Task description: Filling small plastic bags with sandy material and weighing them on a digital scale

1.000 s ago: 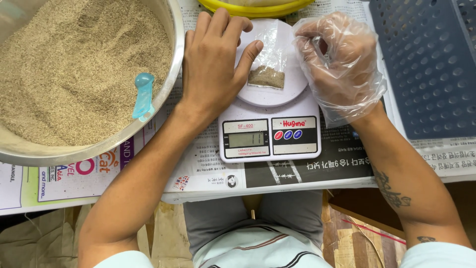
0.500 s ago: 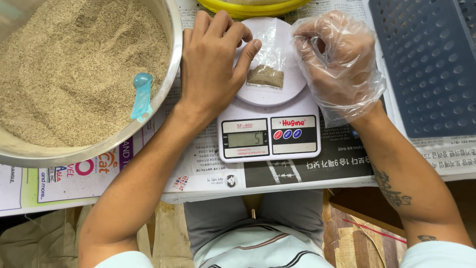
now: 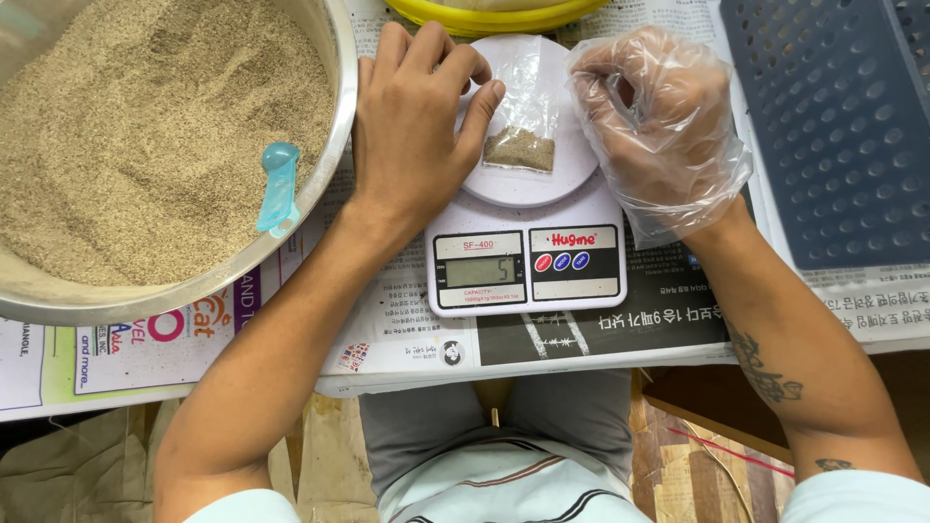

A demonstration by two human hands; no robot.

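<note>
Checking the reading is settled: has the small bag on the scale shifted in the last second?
No. The small clear bag of brown grains lies at the same spot on the white scale platform, just above the display, with the left hand touching its edge.

Bare left hand (image 3: 412,126) and forearm, no glove. Right hand (image 3: 659,116) inside a loose, crinkled, clear plastic glove ending at the wrist. Dark tattoo markings along the right forearm. Short pale sleeves at both shoulders. Grey trousers, light striped shirt below.
</note>
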